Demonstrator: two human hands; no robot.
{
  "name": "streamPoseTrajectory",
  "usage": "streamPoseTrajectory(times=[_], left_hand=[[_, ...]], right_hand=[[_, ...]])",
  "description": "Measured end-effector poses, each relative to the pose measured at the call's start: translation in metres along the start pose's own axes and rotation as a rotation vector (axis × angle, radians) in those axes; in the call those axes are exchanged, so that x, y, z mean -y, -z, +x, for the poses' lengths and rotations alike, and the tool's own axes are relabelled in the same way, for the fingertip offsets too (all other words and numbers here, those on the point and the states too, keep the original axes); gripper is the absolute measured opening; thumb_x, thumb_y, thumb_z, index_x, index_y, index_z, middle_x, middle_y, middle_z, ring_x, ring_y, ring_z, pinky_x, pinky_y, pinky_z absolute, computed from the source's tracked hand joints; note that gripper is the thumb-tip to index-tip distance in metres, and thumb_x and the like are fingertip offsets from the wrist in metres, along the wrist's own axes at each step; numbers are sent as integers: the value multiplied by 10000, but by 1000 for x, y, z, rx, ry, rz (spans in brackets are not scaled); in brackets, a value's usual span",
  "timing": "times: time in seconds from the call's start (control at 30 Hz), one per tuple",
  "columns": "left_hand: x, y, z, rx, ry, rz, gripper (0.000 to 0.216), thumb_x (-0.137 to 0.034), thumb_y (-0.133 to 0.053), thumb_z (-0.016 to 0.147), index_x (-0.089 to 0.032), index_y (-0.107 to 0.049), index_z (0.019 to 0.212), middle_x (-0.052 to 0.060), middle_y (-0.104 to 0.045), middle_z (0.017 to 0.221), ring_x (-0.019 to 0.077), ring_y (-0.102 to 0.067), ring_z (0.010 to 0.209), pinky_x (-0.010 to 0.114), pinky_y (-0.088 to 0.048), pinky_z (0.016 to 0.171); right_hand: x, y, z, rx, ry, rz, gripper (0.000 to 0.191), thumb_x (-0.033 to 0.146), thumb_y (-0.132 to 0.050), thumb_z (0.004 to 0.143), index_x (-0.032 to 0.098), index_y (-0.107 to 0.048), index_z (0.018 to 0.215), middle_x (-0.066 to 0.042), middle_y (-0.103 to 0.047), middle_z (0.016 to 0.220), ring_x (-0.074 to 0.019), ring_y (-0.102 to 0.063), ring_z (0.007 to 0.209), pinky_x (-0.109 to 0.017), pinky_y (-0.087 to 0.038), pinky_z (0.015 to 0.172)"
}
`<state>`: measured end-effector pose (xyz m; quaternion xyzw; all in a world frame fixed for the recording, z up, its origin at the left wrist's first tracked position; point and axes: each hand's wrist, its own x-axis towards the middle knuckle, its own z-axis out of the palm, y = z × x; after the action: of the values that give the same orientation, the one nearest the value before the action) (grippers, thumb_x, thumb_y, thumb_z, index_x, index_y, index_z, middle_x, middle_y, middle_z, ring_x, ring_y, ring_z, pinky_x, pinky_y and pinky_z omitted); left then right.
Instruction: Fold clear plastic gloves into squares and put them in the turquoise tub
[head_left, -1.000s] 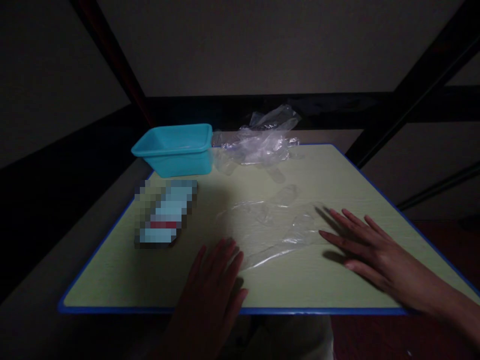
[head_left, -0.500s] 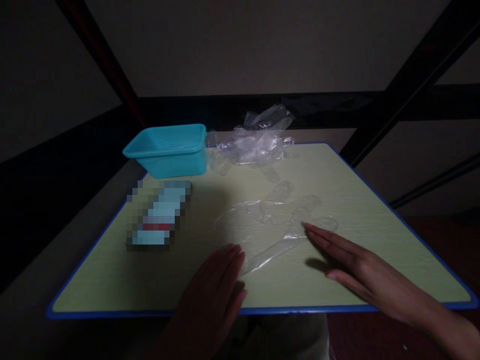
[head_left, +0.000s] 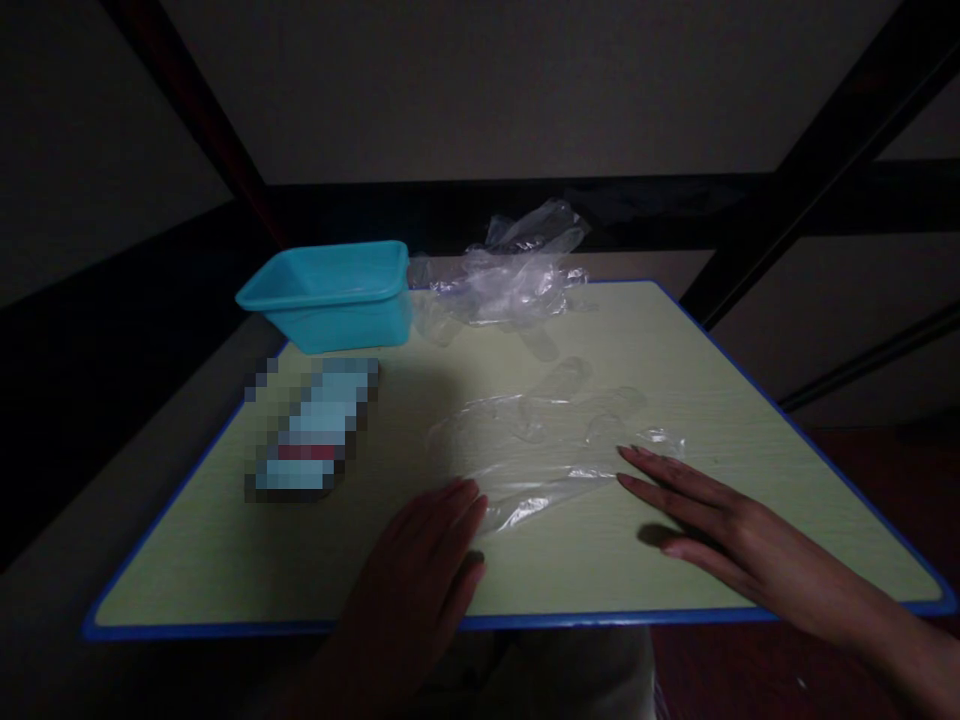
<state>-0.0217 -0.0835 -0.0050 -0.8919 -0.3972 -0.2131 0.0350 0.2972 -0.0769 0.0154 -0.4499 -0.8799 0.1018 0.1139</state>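
Observation:
A clear plastic disposable glove (head_left: 525, 450) lies spread out on the pale wood-look table (head_left: 750, 540), its fingers pointing to the far right. My left hand (head_left: 431, 550) rests at the glove's near left edge, fingertips on the film and fingers stretched out flat. On the other side, my right hand (head_left: 705, 510) has its fingers extended and slightly apart, with the tips touching the glove near its finger and thumb parts. Neither hand is wrapped round anything.
A loose heap of clear plastic gloves (head_left: 510, 280) lies at the table's back edge. Left of it stands a turquoise plastic basket (head_left: 337, 325). A pixelated flat object, perhaps a phone (head_left: 319, 430), lies at the left. Blue edging (head_left: 225, 630) runs round the table.
My right hand has shifted slightly right, and its fingers have spread a little. The glove's near edge and right-hand part look pulled straighter. My left hand stays almost in place.

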Motion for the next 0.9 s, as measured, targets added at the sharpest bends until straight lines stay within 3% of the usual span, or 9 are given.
streamPoseTrajectory(times=[0.4,0.67,0.9], left_hand=[[0,2,0,-5,-23,-58,274,-167,-407,881,-169,-597,1078,99,-584,1225,208,-537,1146,369,-487,943],[-1,4,-1,-123,-68,-13,230,-135,-416,874,-140,-629,961,107,-648,1101,200,-589,1057,327,-536,864],[-2,2,-6,-171,-79,-39,211,-124,-449,858,-132,-619,983,102,-645,1108,199,-575,1076,322,-523,869]], right_hand=[[-2,-4,-2,-31,-12,32,450,344,-491,887,270,-436,1327,-48,-372,1428,-268,-420,1252,-441,-435,973],[-2,-5,-2,-44,9,-21,445,347,-477,893,242,-444,1324,-69,-385,1416,-272,-435,1239,-449,-448,954],[0,-5,-3,-55,-4,-24,453,351,-469,893,249,-431,1334,-61,-375,1427,-271,-432,1244,-464,-428,968]])
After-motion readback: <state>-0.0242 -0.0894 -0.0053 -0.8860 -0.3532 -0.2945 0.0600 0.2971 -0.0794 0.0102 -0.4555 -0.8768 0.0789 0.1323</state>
